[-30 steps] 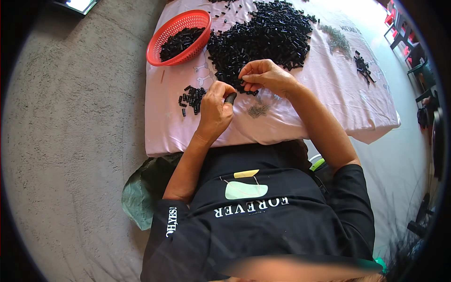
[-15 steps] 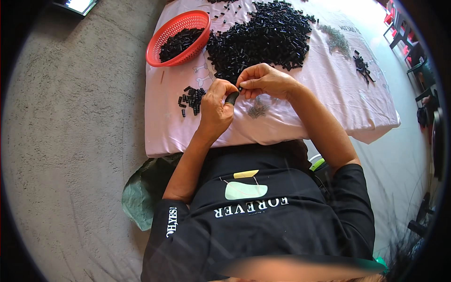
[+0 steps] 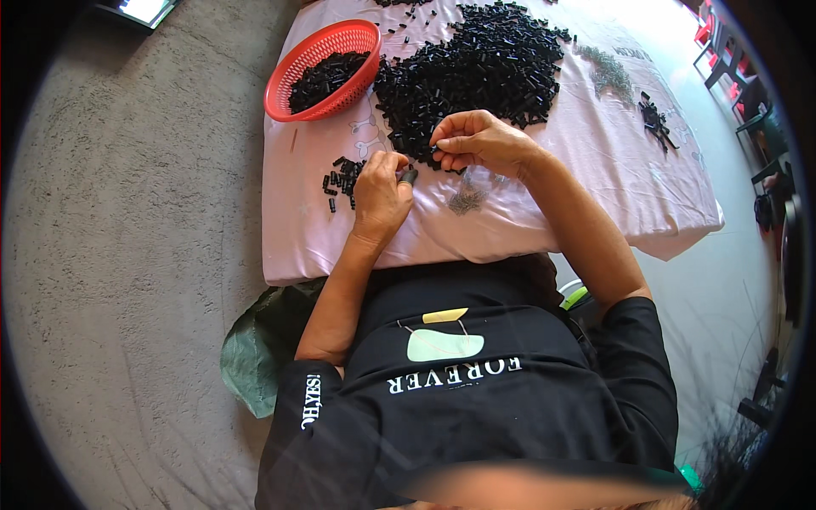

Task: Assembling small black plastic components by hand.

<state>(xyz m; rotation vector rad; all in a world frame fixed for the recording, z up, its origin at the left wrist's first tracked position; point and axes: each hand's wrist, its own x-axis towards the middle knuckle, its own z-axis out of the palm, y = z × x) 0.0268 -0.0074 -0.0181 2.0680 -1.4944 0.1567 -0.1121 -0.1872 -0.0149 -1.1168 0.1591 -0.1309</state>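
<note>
My right hand pinches a small black plastic piece between thumb and fingertips, over the near edge of a large heap of small black tubular pieces. Beside a smaller pile of the same pieces, my left hand is closed, its fingers curled downward. A dark cover wraps the left thumb. Whatever the left fingers hold, if anything, is hidden. A little heap of thin, shiny metal bits lies on the cloth below my right hand.
A red perforated basket with black pieces in it stands at the table's far left. More thin metal bits and a few longer black pieces lie to the right. Pink cloth covers the table. Chairs stand beyond.
My hands have come apart. The left moved slightly left and nearer me, toward the small pile; the right stays almost in place, still pinching a black piece.
</note>
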